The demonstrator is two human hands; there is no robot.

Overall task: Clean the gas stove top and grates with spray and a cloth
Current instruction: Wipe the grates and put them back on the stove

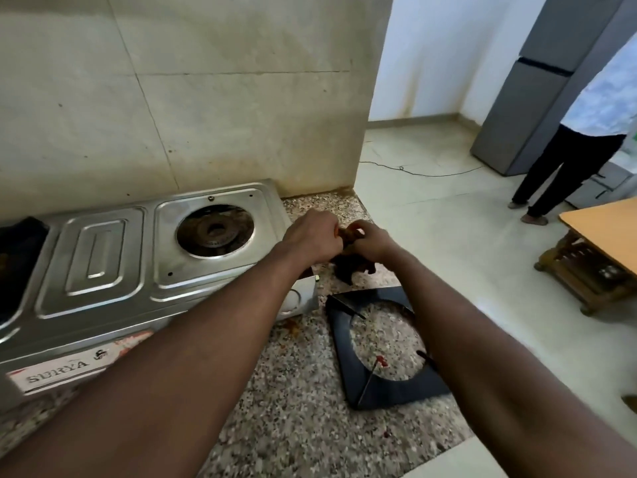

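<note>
A steel gas stove (113, 257) stands on the speckled counter (296, 391), its right burner (215, 232) bare with no grate on it. One black square grate (386, 381) lies flat on the counter to the stove's right. Just past the stove's right end, my left hand (312, 236) and my right hand (370, 241) both grip a dark brown cloth (351, 267), holding it above the counter. Its lower part hangs down between my wrists. No spray bottle is in view.
A stained tiled wall (189, 98) rises behind the stove. The counter ends at the right, with pale floor beyond. A person (579, 139) stands by a grey fridge (537, 81). A wooden table (599, 243) is at right. A cable runs across the floor.
</note>
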